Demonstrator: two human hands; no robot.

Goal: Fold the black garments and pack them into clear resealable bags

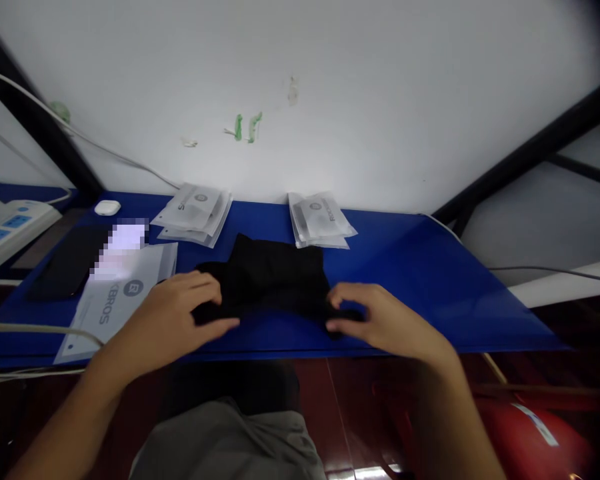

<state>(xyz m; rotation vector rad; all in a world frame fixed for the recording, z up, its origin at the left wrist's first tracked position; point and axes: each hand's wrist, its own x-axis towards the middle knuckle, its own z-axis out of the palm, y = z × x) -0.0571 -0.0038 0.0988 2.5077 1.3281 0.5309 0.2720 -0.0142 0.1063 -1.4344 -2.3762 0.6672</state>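
The black fabric item [280, 273] lies on the blue, smooth worktop [405, 267], near its front edge and between the person's two bare hands. The left hand [195, 307] is at its left end, its grip spread, thumb apart from the curled fingers. The right hand [363, 312] is at the right end, thumb and fingers bent toward the dark cloth; whether its grip pinches the fabric I cannot tell. Behind the item stand two stacks of translucent white plastic pouches, the left stack [195, 210] and the right stack [323, 220], well apart. A larger white printed plastic bag [125, 287] lies beside the left forearm.
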